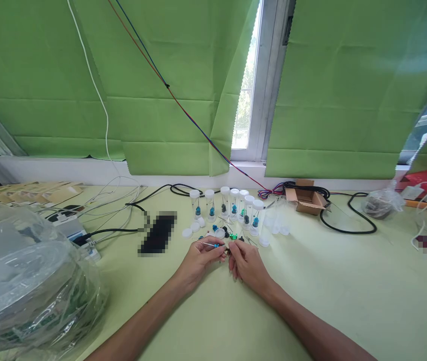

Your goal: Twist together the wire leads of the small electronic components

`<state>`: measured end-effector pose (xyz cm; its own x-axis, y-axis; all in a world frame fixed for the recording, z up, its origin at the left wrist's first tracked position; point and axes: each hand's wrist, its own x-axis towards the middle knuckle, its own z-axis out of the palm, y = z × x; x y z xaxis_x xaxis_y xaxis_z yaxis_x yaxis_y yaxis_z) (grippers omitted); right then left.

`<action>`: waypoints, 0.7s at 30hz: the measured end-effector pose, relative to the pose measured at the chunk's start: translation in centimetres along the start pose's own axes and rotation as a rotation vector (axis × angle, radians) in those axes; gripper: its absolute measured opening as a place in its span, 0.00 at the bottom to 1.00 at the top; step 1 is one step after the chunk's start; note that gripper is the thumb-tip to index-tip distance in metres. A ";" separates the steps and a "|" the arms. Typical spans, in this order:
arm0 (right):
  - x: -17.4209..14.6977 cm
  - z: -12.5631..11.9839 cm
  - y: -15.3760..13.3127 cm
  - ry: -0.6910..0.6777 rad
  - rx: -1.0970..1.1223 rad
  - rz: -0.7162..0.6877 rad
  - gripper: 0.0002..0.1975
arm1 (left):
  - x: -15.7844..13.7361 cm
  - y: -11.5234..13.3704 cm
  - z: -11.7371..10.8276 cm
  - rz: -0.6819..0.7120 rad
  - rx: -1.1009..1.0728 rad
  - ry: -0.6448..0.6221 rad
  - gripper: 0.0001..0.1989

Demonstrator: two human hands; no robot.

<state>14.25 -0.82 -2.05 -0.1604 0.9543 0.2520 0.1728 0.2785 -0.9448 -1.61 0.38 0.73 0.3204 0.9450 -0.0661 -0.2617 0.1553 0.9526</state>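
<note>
My left hand [198,260] pinches a thin metal pin with a small blue piece [216,245] at its end. My right hand [249,263] is closed close beside it, its fingertips on a small dark part [228,251] that my fingers partly hide. Just beyond my hands lie loose small parts: a green piece [233,236], black pieces [226,231], thin metal pins and a white cap [220,232]. Behind them, several clear capped tubes [209,204] stand upright, with blue, black or green pieces and pins inside.
Loose white caps [187,233] lie left of the tubes; clear empty tubes [273,220] are at their right. Farther out are an open cardboard box [305,198], black cable [352,230], a pixelated dark object [158,233] and a large plastic-wrapped spool [28,281] at the left.
</note>
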 end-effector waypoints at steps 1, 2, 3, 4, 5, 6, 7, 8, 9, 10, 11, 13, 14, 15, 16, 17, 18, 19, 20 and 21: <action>0.0 0.0 0.0 -0.001 0.002 0.002 0.23 | 0.0 0.0 0.0 0.000 -0.007 0.002 0.11; 0.0 0.0 0.0 -0.003 0.004 0.002 0.23 | 0.0 -0.1 0.0 -0.001 -0.018 0.006 0.11; 0.0 0.0 0.0 -0.004 0.010 -0.001 0.22 | 0.1 -0.1 -0.1 -0.001 -0.032 0.012 0.11; -0.1 0.0 0.0 -0.005 0.020 -0.006 0.22 | 0.1 -0.1 -0.1 -0.002 -0.051 0.019 0.12; -0.1 0.0 -0.1 -0.005 0.033 -0.013 0.20 | 0.2 -0.1 -0.2 0.000 -0.071 0.027 0.12; -0.1 0.1 -0.2 -0.003 0.047 -0.019 0.19 | 0.2 -0.1 -0.2 0.003 -0.094 0.035 0.12; -0.2 0.1 -0.3 -0.004 0.060 -0.024 0.17 | 0.3 -0.1 -0.3 0.007 -0.117 0.042 0.12; -0.2 0.1 -0.3 -0.005 0.072 -0.026 0.16 | 0.3 -0.1 -0.4 0.010 -0.138 0.047 0.11; -0.2 0.1 -0.4 -0.008 0.081 -0.027 0.15 | 0.4 -0.1 -0.4 0.010 -0.156 0.050 0.11; -0.3 0.1 -0.4 -0.014 0.087 -0.027 0.14 | 0.4 -0.1 -0.5 0.008 -0.168 0.051 0.11; -0.3 0.1 -0.5 -0.020 0.091 -0.027 0.14 | 0.4 -0.1 -0.5 0.006 -0.174 0.050 0.11; -0.3 0.1 -0.5 -0.029 0.095 -0.030 0.13 | 0.4 -0.1 -0.5 0.006 -0.173 0.041 0.11; -0.3 0.1 -0.5 -0.031 0.095 -0.032 0.12 | 0.3 -0.1 -0.4 0.005 -0.169 0.035 0.11; -0.3 0.0 -0.4 -0.033 0.095 -0.035 0.12 | 0.3 -0.1 -0.4 0.005 -0.165 0.034 0.11; -0.3 0.0 -0.4 -0.036 0.095 -0.038 0.12 | 0.3 -0.1 -0.3 0.003 -0.159 0.035 0.11; -0.3 0.0 -0.4 -0.039 0.094 -0.040 0.12 | 0.2 0.0 -0.3 0.001 -0.151 0.036 0.11; -0.3 -0.1 -0.4 -0.043 0.092 -0.043 0.12 | 0.2 0.0 -0.2 0.001 -0.143 0.036 0.11; -0.3 -0.1 -0.4 -0.048 0.090 -0.044 0.12 | 0.2 0.1 -0.2 0.002 -0.135 0.032 0.11; -0.3 -0.1 -0.4 -0.051 0.090 -0.044 0.12 | 0.1 0.1 -0.2 0.003 -0.128 0.028 0.11; -0.3 -0.1 -0.5 -0.053 0.091 -0.041 0.13 | 0.1 0.1 -0.2 0.005 -0.123 0.024 0.11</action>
<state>14.35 -1.26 -1.66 -0.2174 0.9345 0.2818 0.0764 0.3042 -0.9496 -1.78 0.58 0.78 0.2973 0.9522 -0.0699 -0.3737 0.1834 0.9093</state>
